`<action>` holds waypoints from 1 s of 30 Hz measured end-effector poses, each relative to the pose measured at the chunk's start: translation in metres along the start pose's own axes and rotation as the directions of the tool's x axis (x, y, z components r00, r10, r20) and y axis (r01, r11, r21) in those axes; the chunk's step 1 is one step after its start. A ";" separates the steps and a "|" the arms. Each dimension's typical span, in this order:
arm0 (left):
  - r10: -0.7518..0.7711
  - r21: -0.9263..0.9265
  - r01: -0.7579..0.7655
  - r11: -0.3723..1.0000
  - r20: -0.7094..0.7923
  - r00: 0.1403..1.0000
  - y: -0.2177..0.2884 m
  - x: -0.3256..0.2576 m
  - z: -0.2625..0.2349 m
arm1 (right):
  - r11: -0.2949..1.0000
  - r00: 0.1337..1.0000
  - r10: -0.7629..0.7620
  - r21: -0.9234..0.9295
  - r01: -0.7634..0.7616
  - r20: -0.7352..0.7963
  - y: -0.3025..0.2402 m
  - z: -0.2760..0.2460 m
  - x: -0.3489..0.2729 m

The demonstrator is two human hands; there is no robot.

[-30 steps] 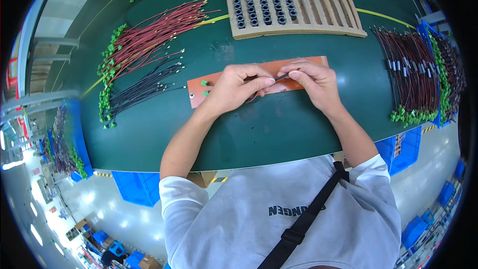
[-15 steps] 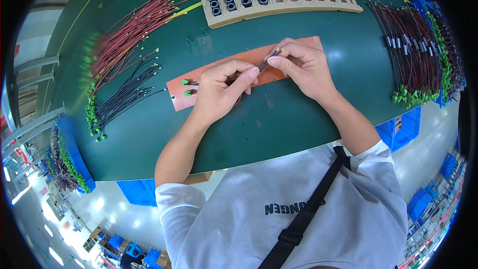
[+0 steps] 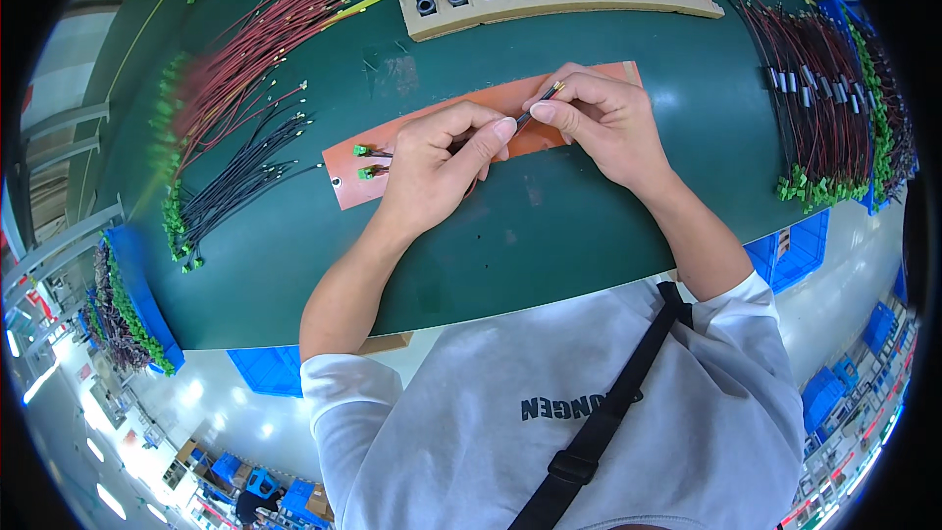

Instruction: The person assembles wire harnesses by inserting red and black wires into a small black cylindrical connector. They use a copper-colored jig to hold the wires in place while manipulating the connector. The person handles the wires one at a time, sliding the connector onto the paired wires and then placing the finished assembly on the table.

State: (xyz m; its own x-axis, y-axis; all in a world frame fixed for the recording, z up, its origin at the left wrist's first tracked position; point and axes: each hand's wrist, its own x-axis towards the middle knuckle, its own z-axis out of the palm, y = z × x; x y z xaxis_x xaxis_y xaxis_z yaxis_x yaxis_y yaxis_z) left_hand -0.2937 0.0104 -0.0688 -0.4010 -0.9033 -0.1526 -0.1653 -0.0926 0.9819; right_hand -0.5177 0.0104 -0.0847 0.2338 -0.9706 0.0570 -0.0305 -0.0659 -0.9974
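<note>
Over a long orange board [image 3: 351, 192], my left hand [image 3: 442, 157] and my right hand [image 3: 608, 128] are close together, each with thumb and forefinger pinched. Between them they hold thin dark wires [image 3: 524, 120], whose gold-coloured tips stick up past my right fingertips. At the board's left end lie two green connectors [image 3: 371, 172], with short dark leads running under my left hand. A bit of reddish wire shows below that hand; the rest of the leads is covered by my fingers.
On the green table [image 3: 491, 265], red wires [image 3: 255, 54] and black wires [image 3: 245, 177] with green connectors lie at left. A slotted cardboard tray [image 3: 559, 5] with black rings stands at the back. More wire bundles [image 3: 824, 108] lie at right, beside a blue bin [image 3: 800, 250] below the edge.
The wire tips between my fingers sit closer together than before. Both hands keep their pinch in nearly the same place; the whole view has shifted slightly.
</note>
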 end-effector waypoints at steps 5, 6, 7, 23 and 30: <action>-0.007 0.000 0.007 1.000 -0.001 1.000 0.002 0.000 0.001 | 1.000 1.000 0.016 -0.003 -0.016 0.012 -0.002 -0.001 0.000; -0.003 0.002 0.003 1.000 -0.008 1.000 0.002 0.000 0.002 | 1.000 1.000 0.022 -0.001 -0.022 0.015 -0.003 -0.001 0.000; 0.002 0.004 -0.002 1.000 -0.013 1.000 0.003 0.000 0.002 | 1.000 1.000 0.026 0.001 -0.026 0.017 -0.004 -0.001 0.000; 0.702 0.659 -0.525 0.538 -0.006 0.712 0.008 -0.027 -0.025 | 0.816 0.925 -0.375 -0.495 0.299 -0.059 0.000 -0.017 -0.007; 0.776 0.828 -0.506 0.242 0.147 0.613 -0.010 -0.028 -0.022 | 0.761 0.911 -0.412 -0.562 0.324 -0.032 0.004 -0.016 -0.010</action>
State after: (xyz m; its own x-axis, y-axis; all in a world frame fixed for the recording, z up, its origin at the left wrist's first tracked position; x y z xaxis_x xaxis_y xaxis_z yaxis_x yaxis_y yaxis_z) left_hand -0.2613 0.0272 -0.0716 -0.5070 -0.5638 0.6520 -0.5832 0.7814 0.2222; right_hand -0.5354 0.0158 -0.0884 0.1948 -0.8643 0.4638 -0.4936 -0.4950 -0.7150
